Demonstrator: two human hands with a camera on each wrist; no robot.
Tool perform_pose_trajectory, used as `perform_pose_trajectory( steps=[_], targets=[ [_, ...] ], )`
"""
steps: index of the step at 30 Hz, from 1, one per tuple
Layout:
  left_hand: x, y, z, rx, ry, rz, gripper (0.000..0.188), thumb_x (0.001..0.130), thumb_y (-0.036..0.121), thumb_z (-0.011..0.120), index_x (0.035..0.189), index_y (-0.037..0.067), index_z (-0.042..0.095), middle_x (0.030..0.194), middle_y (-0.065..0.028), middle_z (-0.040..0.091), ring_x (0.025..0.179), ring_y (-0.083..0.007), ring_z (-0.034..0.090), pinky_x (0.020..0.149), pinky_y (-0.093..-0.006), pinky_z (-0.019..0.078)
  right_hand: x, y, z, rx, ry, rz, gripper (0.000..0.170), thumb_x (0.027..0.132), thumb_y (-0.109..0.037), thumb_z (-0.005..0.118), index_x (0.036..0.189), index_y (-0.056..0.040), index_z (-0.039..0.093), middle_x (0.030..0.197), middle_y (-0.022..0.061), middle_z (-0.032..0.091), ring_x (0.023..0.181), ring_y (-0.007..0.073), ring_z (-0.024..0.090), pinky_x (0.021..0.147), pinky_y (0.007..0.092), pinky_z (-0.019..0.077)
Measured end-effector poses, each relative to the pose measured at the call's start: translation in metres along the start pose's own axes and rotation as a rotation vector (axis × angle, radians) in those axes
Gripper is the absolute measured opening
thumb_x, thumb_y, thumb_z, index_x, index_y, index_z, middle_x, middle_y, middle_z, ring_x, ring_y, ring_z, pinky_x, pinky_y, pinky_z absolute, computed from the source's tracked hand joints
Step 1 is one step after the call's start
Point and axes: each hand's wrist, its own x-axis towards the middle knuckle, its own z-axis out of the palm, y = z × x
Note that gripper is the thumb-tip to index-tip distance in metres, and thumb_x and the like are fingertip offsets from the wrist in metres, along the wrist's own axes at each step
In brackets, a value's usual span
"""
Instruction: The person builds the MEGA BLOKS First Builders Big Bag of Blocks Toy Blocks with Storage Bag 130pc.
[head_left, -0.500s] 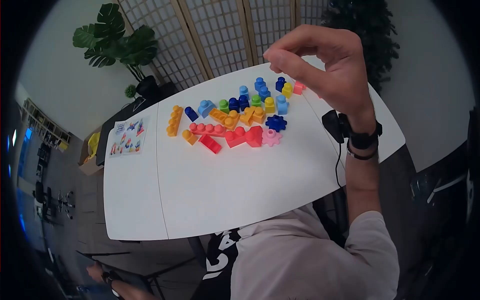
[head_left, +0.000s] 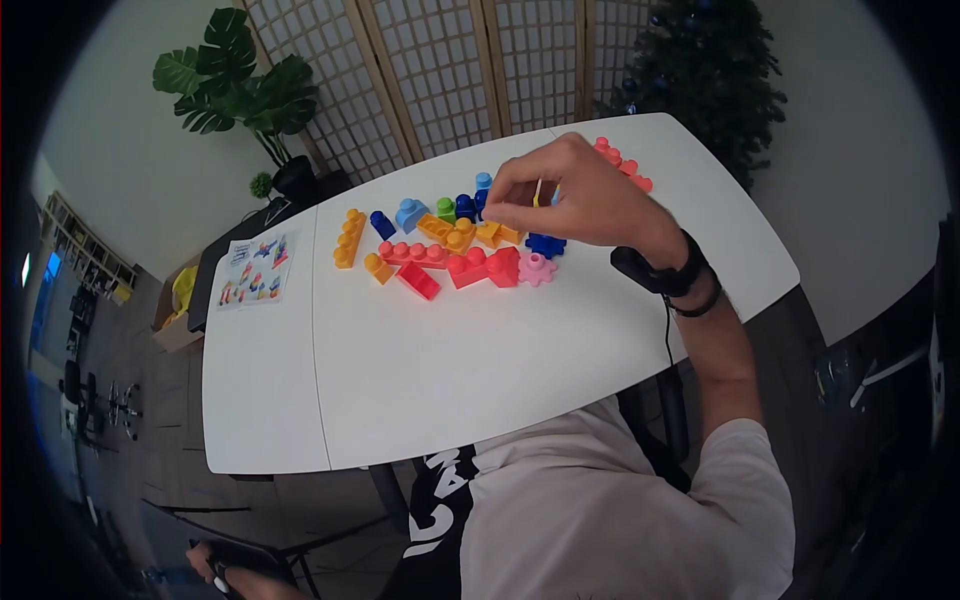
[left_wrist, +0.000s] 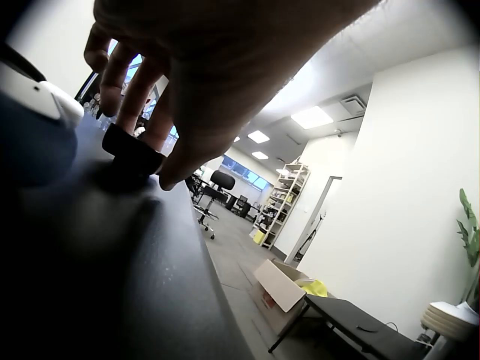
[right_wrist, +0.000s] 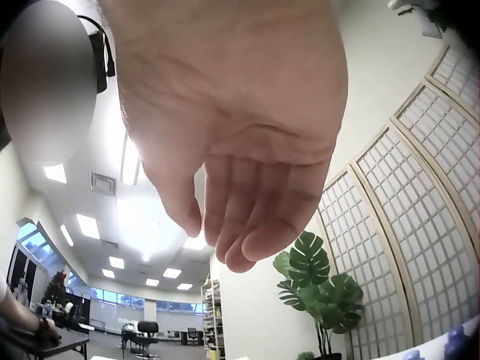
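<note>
My right hand hovers over the right part of a cluster of toy building blocks, thumb and fingers curved with a gap between them. Yellow and blue show through that gap, overlapping it in the head view. In the right wrist view its palm and bent fingers hold nothing. Below the hand lie a dark blue gear and a pink gear. Far to the lower left, my left hand rests at a dark surface. Its fingers extend beside a small black object, whose kind I cannot tell.
Orange, red, green and blue blocks, including a long orange block and a red block, lie on the white table. Coral pieces lie at the back right. A printed sheet lies at left. A folding screen stands behind.
My right hand has come down and to the left, from above the far right of the table to over the blocks. The blocks show no clear shift.
</note>
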Motion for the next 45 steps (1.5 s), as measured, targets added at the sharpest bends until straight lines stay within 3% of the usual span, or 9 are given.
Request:
perform_pose_trajectory(
  steps=[8, 10, 16, 24, 30, 33, 37, 42, 45],
  targets=[
    [0.024, 0.030, -0.026, 0.029, 0.286, 0.109, 0.064, 0.096, 0.070, 0.064, 0.133, 0.019, 0.071, 0.131, -0.0098, 0.072, 0.118, -0.0430, 0.071, 0.086, -0.0629, 0.0592, -0.004, 0.069, 0.042, -0.261, -0.313, 0.212, 0.015, 0.090, -0.015, 0.081, 0.096, -0.0021, 0.075, 0.084, 0.0103, 0.075, 0.079, 0.0238, 0.071, 0.073, 0.0362, 0.0553],
    [0.043, 0.070, -0.040, 0.026, 0.429, 0.204, 0.071, 0.096, 0.079, 0.058, 0.137, 0.022, 0.068, 0.133, -0.0085, 0.070, 0.123, -0.0408, 0.069, 0.088, -0.0621, 0.0594, -0.007, 0.077, 0.046, -0.261, -0.434, 0.237, 0.027, 0.086, -0.012, 0.082, 0.101, -0.0037, 0.062, 0.091, 0.0104, 0.068, 0.091, 0.0274, 0.067, 0.078, 0.0393, 0.0530],
    [-0.048, 0.228, -0.192, -0.527, 0.660, 0.871, 0.058, 0.102, 0.055, 0.069, 0.139, 0.010, 0.067, 0.134, -0.0168, 0.068, 0.122, -0.0428, 0.066, 0.099, -0.0545, 0.0534, -0.014, 0.090, 0.080, -0.259, -0.489, 0.257, 0.044, 0.080, -0.011, 0.085, 0.109, -0.0084, 0.051, 0.100, 0.0117, 0.063, 0.101, 0.0304, 0.060, 0.081, 0.0410, 0.0503],
    [-0.333, 0.324, -0.344, -1.019, 0.373, 1.502, 0.037, 0.092, 0.030, 0.085, 0.115, 0.005, 0.071, 0.106, -0.0128, 0.071, 0.105, -0.0328, 0.069, 0.091, -0.0449, 0.0538, -0.012, 0.100, 0.085, -0.268, -0.434, 0.156, 0.050, 0.076, -0.020, 0.090, 0.115, -0.0069, 0.061, 0.106, 0.0121, 0.066, 0.106, 0.0309, 0.062, 0.088, 0.0407, 0.0527],
    [-0.487, 0.311, -0.360, -1.032, -0.134, 1.937, 0.034, 0.087, 0.027, 0.090, 0.110, 0.007, 0.074, 0.104, -0.0084, 0.074, 0.096, -0.0211, 0.068, 0.081, -0.0380, 0.0546, -0.028, 0.087, 0.088, -0.426, -0.375, -0.018, 0.047, 0.081, -0.031, 0.089, 0.117, -0.0087, 0.070, 0.109, 0.0109, 0.069, 0.110, 0.0297, 0.064, 0.096, 0.0403, 0.0520],
    [-0.536, 0.318, -0.345, -0.884, -0.177, 2.191, 0.035, 0.084, 0.029, 0.091, 0.108, 0.008, 0.077, 0.098, -0.0081, 0.076, 0.093, -0.0301, 0.070, 0.083, -0.0426, 0.0545, -0.037, 0.083, 0.091, -0.417, -0.387, -0.090, 0.049, 0.083, -0.036, 0.089, 0.119, -0.0086, 0.070, 0.111, 0.0097, 0.070, 0.111, 0.0290, 0.065, 0.097, 0.0402, 0.0516],
    [-0.584, 0.335, -0.314, -0.805, -0.291, 2.296, 0.041, 0.083, 0.031, 0.091, 0.114, 0.009, 0.076, 0.105, -0.0089, 0.076, 0.099, -0.0295, 0.069, 0.086, -0.0427, 0.0548, -0.043, 0.081, 0.100, -0.408, -0.316, -0.231, 0.043, 0.083, -0.032, 0.084, 0.116, -0.0096, 0.070, 0.107, 0.0083, 0.071, 0.108, 0.0296, 0.067, 0.094, 0.0425, 0.0536],
    [-0.622, 0.335, -0.289, -0.666, -0.235, 2.316, 0.063, 0.082, 0.034, 0.091, 0.135, 0.008, 0.069, 0.120, -0.0093, 0.073, 0.117, -0.0300, 0.063, 0.094, -0.0465, 0.0542, -0.059, 0.048, 0.105, -0.271, -0.527, 0.005, 0.036, 0.086, -0.029, 0.083, 0.110, -0.0070, 0.068, 0.103, 0.0114, 0.073, 0.101, 0.0340, 0.070, 0.090, 0.0465, 0.0565],
    [-0.633, 0.339, -0.275, -0.612, -0.181, 2.284, 0.054, 0.083, 0.031, 0.089, 0.129, 0.008, 0.072, 0.118, -0.0090, 0.074, 0.115, -0.0304, 0.064, 0.094, -0.0453, 0.0544, -0.067, 0.061, 0.096, -0.323, -0.563, 0.091, 0.036, 0.088, -0.028, 0.082, 0.111, -0.0044, 0.067, 0.102, 0.0148, 0.072, 0.102, 0.0371, 0.071, 0.087, 0.0477, 0.0572]
  ],
)
